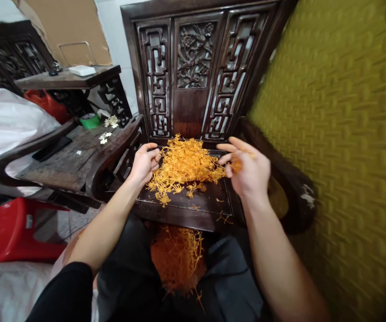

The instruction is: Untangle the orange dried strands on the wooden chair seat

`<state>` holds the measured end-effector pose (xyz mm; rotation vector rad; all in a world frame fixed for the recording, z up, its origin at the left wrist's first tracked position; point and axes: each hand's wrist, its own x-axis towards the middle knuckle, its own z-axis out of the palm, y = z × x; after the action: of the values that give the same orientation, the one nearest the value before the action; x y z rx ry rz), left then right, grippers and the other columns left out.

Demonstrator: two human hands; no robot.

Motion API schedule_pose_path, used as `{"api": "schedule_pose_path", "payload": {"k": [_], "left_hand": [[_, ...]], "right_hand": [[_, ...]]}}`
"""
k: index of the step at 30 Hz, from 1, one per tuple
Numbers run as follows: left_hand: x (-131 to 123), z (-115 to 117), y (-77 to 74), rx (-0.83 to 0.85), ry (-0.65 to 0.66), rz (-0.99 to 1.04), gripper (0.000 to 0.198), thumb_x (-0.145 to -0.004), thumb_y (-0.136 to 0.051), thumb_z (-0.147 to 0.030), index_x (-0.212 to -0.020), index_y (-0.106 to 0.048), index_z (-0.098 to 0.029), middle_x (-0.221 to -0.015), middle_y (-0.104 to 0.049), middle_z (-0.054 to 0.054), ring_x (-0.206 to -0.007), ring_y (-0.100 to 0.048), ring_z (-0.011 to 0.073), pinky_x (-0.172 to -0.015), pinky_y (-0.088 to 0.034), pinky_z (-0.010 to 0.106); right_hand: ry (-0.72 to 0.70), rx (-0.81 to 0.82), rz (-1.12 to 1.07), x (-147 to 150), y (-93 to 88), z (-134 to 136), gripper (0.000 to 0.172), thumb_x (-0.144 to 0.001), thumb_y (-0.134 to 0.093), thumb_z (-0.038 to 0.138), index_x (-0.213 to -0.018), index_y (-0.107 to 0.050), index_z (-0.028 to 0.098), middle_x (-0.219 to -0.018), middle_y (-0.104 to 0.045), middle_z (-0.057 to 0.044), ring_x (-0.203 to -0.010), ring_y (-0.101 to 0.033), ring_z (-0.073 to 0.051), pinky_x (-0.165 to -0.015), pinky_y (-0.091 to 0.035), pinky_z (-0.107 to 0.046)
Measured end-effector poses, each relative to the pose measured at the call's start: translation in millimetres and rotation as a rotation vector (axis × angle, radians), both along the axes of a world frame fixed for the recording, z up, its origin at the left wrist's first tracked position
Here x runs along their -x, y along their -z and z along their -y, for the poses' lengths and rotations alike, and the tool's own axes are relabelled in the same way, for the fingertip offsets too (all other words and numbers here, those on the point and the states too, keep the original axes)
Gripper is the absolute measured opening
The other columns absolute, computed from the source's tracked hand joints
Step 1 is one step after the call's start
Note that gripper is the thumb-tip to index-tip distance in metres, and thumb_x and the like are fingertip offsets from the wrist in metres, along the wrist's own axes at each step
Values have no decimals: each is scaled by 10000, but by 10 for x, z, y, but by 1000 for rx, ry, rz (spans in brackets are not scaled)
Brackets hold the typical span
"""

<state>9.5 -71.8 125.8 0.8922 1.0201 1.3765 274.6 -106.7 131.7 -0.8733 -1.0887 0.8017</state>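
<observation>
Black sleeve (65, 290) and dark trousers (122, 264) fill the foreground as a person works at a carved wooden chair (190, 107), its seat bearing a heap of orange branching strands (189, 163). At the heap's left edge, the left hand (146, 162) curls thumb and forefinger close together; whether they grip a strand cannot be told. Across the heap, the right hand (241, 163) holds an orange clump (236, 164) in bent fingers, others reaching out loosely. More strands (179, 259) hang between the knees. A red plastic stool (3, 230) stands to the left.
</observation>
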Motion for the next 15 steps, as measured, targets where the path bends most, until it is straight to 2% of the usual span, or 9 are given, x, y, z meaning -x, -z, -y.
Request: {"api": "schedule_pose_path", "payload": {"k": [2, 5, 7, 9, 12, 15], "left_hand": [[-89, 52, -24, -22, -3, -48, 316, -763, -673, -192, -1013, -481, -218, -537, -505, -95, -340, -230, 26, -394, -120, 174], [-208, 93, -23, -49, -5, -137, 316, -770, -682, -223, -1018, -488, -215, -532, -511, -98, -342, -247, 29, -395, -137, 172], [-267, 98, 2, -99, -2, -203, 303, -779, -682, -233, -1022, -502, -207, -533, -519, -92, -356, -283, 37, -398, -165, 173], [-306, 94, 36, -155, 1, -253, 291, -793, -677, -240, -1032, -514, -201, -538, -528, -85, -376, -323, 47, -408, -195, 174], [-329, 88, 77, -187, -4, -308, 274, -808, -666, -236, -1037, -522, -197, -537, -530, -83, -393, -340, 54, -425, -226, 178], [-299, 80, 96, -192, -15, -335, 252, -813, -659, -219, -1028, -529, -195, -521, -513, -87, -401, -343, 60, -442, -239, 181]], "right_hand": [[-119, 21, 231, 111, 106, -9, 344, -945, -562, 300, -1245, -689, 189, -927, -737, -51, -583, -596, -115, -454, -399, -231], [-247, -131, 773, 345, 134, 85, 323, -995, -571, 366, -1223, -751, 224, -898, -722, -46, -728, -630, -155, -683, -500, -309], [-229, -152, 1140, 513, 99, 149, 373, -974, -621, 442, -1254, -744, 228, -955, -727, -71, -803, -659, -199, -735, -493, -339], [-160, -86, 1430, 664, 68, 160, 432, -964, -630, 457, -1311, -701, 210, -1001, -730, -100, -805, -677, -236, -699, -472, -348], [-113, -30, 1649, 811, 77, 76, 297, -1016, -507, 280, -1190, -715, 157, -994, -723, -122, -787, -689, -255, -661, -437, -347], [-41, -70, 1605, 836, 127, -13, 303, -1019, -399, 156, -1080, -696, 134, -1017, -711, -129, -781, -677, -233, -646, -411, -334]]}}
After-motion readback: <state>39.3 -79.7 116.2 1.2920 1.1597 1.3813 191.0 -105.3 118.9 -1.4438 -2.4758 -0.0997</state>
